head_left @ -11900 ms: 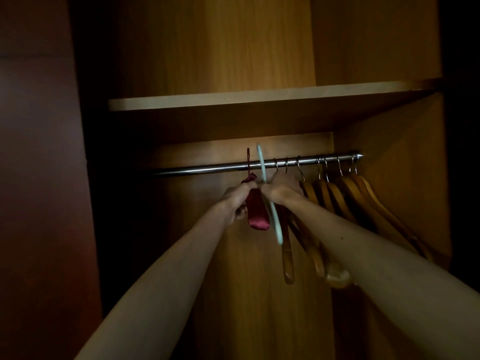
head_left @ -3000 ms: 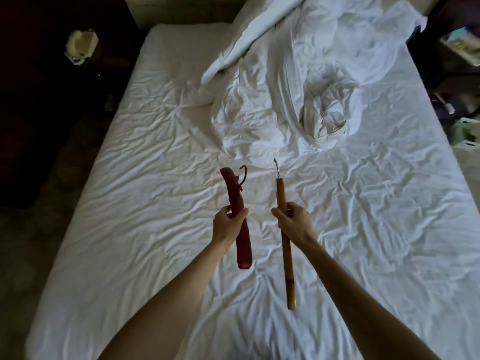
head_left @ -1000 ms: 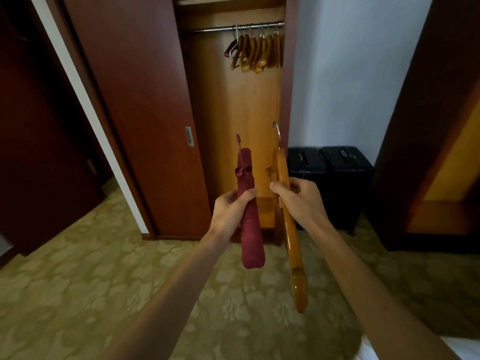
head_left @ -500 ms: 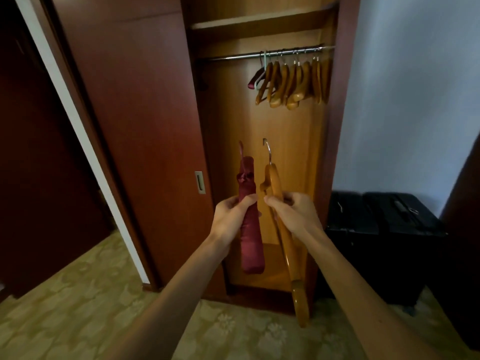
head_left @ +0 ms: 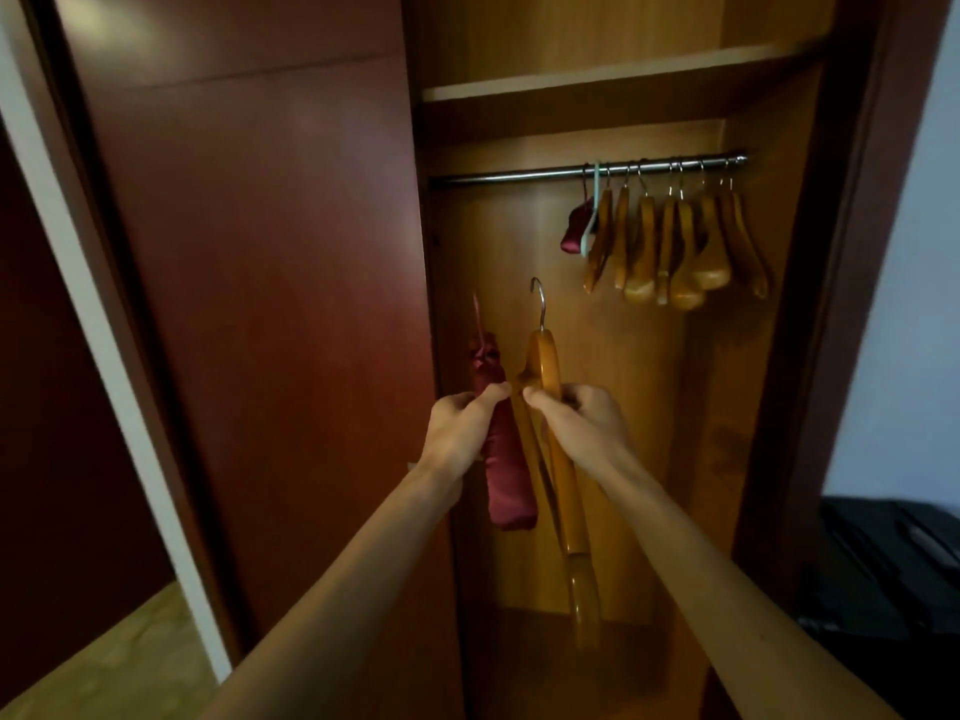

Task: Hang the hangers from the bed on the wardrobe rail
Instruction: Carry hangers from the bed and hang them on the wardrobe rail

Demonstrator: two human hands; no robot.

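Hidden or unclear: the lower end of the wooden hanger [head_left: 563, 475] is blurred where it drops toward the wardrobe floor. The hook of the red padded hanger [head_left: 501, 449] shows only as a thin, faint line above its body. On the wardrobe rail [head_left: 519, 175] the hung hangers [head_left: 675, 241] overlap, so their count cannot be fixed; a dark red one and a pale green one are made out at the left end of the group. A dark case [head_left: 893, 563] at lower right is cut by the frame edge.

Orientation: both held hangers are seen edge-on, long axis near vertical, hooks uppermost, lower ends tilted slightly rightward. They are held side by side in front of the open wardrobe, below the rail and left of the hung group.

Grip: the red padded hanger is gripped by the left hand [head_left: 460, 433], fingers curled round its upper body, thumb on top. The wooden hanger is gripped likewise by the right hand [head_left: 582, 426], just below its neck. The thumbs lie nearly touching.
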